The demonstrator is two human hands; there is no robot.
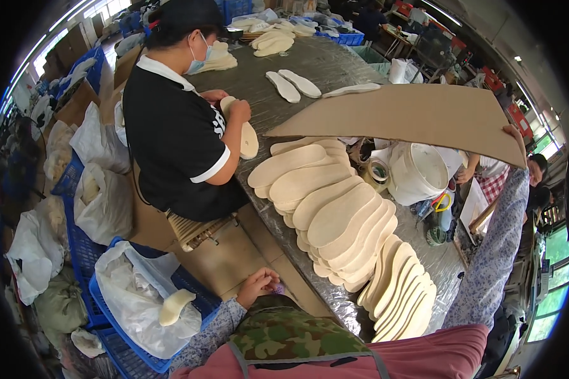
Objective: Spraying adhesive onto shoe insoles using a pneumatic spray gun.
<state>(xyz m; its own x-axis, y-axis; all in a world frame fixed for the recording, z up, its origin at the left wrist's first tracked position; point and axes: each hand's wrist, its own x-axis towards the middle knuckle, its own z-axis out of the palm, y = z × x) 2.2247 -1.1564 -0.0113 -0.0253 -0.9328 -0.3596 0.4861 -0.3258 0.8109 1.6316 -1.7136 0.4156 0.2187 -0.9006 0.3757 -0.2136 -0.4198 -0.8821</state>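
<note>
My right hand (pixel 514 136) grips the right end of a large brown cardboard sheet (pixel 417 117), raised at a slant over the table. My left hand (pixel 258 285) is by my lap, above the camouflage apron (pixel 297 331), with its fingers curled in. A small purple bit shows beside those fingers; whether they hold anything is hidden. Below the sheet, overlapping cream insoles (pixel 341 215) run in stacked rows along the table edge. Another fanned row of insoles (pixel 401 290) lies nearer to me.
At the left a person (pixel 177 120) handles an insole (pixel 249 140). Beyond the sheet lie a pair of insoles (pixel 291 85). A white bucket (pixel 418 174), tape rolls (pixel 377 172) and scissors (pixel 444 202) stand right of the stacks. A blue crate (pixel 202 297) holds a white bag. Another person's hand (pixel 466 174) shows at right.
</note>
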